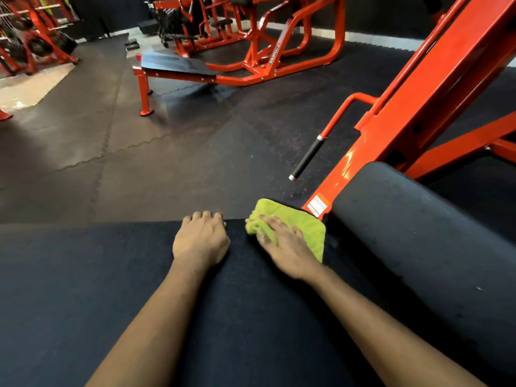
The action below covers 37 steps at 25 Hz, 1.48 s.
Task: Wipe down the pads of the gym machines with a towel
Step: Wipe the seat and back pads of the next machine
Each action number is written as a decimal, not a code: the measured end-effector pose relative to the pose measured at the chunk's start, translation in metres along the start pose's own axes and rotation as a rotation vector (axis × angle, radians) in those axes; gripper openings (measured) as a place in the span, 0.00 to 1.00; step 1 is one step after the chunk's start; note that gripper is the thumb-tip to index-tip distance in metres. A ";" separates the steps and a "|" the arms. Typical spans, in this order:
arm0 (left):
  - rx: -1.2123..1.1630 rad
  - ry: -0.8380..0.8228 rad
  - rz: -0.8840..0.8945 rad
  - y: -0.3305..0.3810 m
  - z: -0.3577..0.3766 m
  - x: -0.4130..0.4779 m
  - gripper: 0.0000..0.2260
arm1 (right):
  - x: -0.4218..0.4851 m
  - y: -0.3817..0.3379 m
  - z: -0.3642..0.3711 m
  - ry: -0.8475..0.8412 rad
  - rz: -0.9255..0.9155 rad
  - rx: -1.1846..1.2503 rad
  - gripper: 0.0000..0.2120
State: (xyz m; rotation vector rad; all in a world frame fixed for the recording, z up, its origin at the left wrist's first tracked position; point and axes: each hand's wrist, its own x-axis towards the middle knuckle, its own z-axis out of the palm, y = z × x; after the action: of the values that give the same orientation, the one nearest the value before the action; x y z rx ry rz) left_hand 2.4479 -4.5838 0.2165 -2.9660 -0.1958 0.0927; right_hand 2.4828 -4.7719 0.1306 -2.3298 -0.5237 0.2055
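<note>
Now, leaning over the big black pad [83,289], both bare forearms reaching out across it. Pressing down with the right hand [284,247], palm flat and fingers spread on the yellow-green towel [301,222] — grip not clenched around the cloth, just pinning it against the pad's far edge at about one o'clock. Towel bunching at its left end under the fingertips, lying flatter toward the right, its right edge just beside the rounded black roller pad [418,233]. Resting the left hand [199,238] at twelve o'clock, grasping nothing but the pad itself, fingers curling over the far edge, near the towel but apart from it. Running up from beside the roller pad toward two o'clock, the orange machine frame [405,107], a white warning sticker [317,205] at its foot just beyond the towel. Hanging off the frame, a black-sleeved handle [307,157] angling down over the dark rubber floor [139,163]. Sitting well apart at eleven o'clock, another orange machine [251,51] with a flat black footplate [176,65].
</note>
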 end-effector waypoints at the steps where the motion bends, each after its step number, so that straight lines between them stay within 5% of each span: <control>1: -0.004 0.003 0.000 0.000 0.000 -0.001 0.15 | -0.007 -0.003 -0.001 0.000 -0.047 -0.005 0.27; 4: -0.009 0.014 0.009 -0.001 0.001 -0.001 0.15 | -0.004 0.010 -0.010 -0.018 -0.030 -0.080 0.30; 11: -0.011 0.046 -0.002 -0.001 0.005 0.003 0.14 | 0.055 0.050 -0.025 0.019 0.421 -0.031 0.26; 18: -0.018 0.064 -0.010 -0.001 0.007 0.001 0.14 | -0.009 0.013 -0.003 -0.039 -0.038 -0.047 0.29; 23: -0.004 0.067 0.008 -0.001 0.007 0.002 0.13 | 0.040 0.049 -0.020 -0.010 0.303 -0.079 0.29; 27: 0.019 0.075 0.018 -0.002 0.008 0.003 0.14 | 0.047 0.060 -0.026 0.043 0.378 0.049 0.23; 30: 0.029 0.073 0.025 -0.001 0.007 0.001 0.14 | 0.010 0.070 -0.018 0.029 0.392 0.011 0.31; 37: 0.031 0.035 0.017 0.000 0.003 0.001 0.15 | -0.187 0.084 -0.036 0.089 0.379 0.074 0.27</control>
State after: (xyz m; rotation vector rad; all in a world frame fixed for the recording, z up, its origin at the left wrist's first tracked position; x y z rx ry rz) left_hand 2.4490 -4.5836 0.2135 -2.9365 -0.1629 0.0449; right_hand 2.3501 -4.9287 0.0979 -2.3352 -0.0256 0.2913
